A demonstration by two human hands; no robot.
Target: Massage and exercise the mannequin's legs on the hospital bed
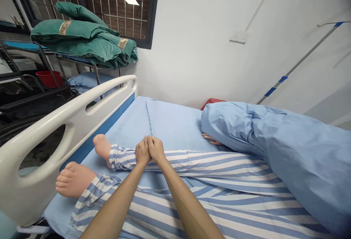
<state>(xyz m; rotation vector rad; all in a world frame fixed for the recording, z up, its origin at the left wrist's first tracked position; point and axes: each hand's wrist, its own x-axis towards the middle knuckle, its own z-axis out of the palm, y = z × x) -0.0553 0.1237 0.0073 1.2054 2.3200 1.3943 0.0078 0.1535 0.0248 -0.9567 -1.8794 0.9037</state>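
Observation:
What looks like a care manikin lies on the bed in blue-and-white striped trousers [219,209], with its bare near foot [74,180] and far foot [102,147] toward the footboard. My left hand [142,152] and my right hand [155,149] are side by side, touching, on the far lower leg [181,158] above the ankle. Both sets of fingers curl over the leg's far side, where the tips are hidden. A folded-back blue quilt [274,133] covers the upper part, and a manikin's hand [212,139] shows from under its edge.
A cream footboard [65,118] with cut-out grips stands at the left. Behind it are folded green bedding [90,41] on a metal frame, a red bucket [49,79] and a dark wheelchair [30,103]. A pole [298,63] leans across the right, by the white wall [192,41].

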